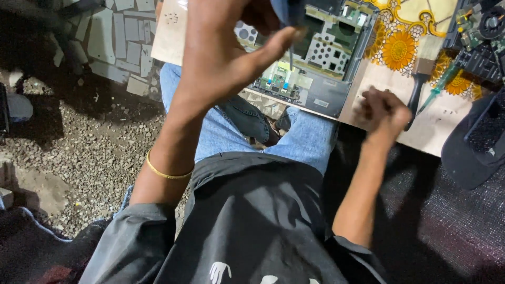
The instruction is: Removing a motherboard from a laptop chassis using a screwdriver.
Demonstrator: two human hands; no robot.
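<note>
Our left hand is raised close to the camera, fingers pinched around a thin screwdriver whose shaft points down toward the opened laptop chassis. The chassis lies on a pale board in front of our knees, its green circuit parts exposed. Our right hand is curled into a loose fist at the board's near edge, just beside the chassis; we cannot tell whether it holds anything. Beyond it lie a black-handled brush and a green screwdriver on a sunflower-patterned cloth.
</note>
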